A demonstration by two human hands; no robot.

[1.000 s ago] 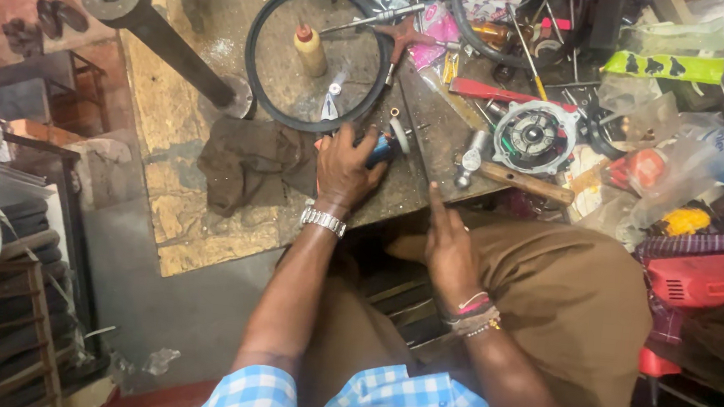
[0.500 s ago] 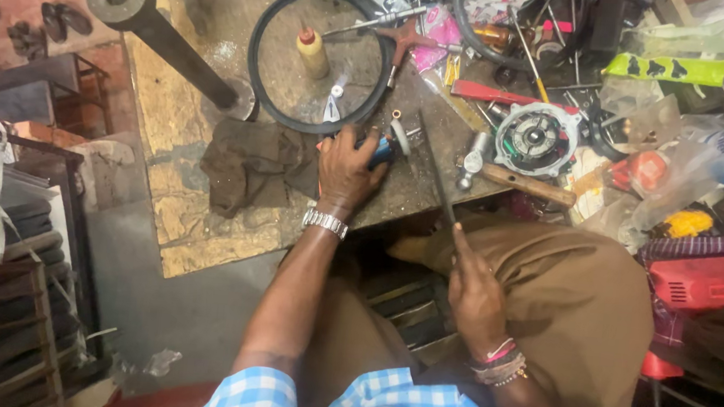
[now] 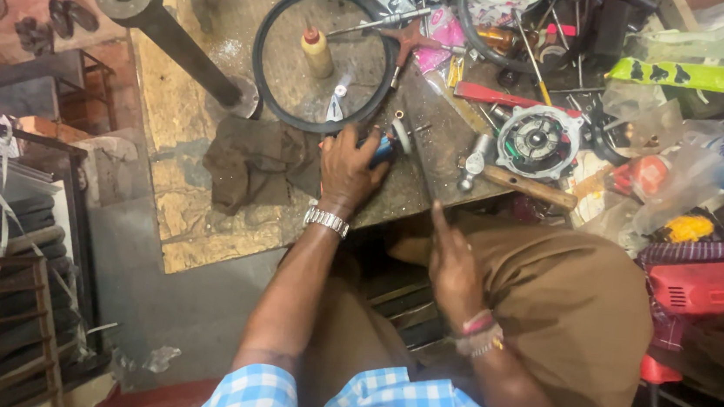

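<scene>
Cluttered repair workshop, worn wooden counter (image 3: 204, 216) littered with hand tools, hammer (image 3: 512, 180) near its front edge, round metal motor housing (image 3: 539, 140), black rubber belt ring (image 3: 322, 56), oil bottle (image 3: 316, 51), greasy rag (image 3: 252, 163), red power drill (image 3: 704, 290) beside the counter's right end

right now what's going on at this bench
A person sits at a cluttered wooden workbench. The left hand presses down on a small blue part at the bench edge, beside a dark rag. The right hand grips a long thin dark tool that angles up toward that part. A black rubber ring, a hammer and a round metal housing lie close by.
</scene>
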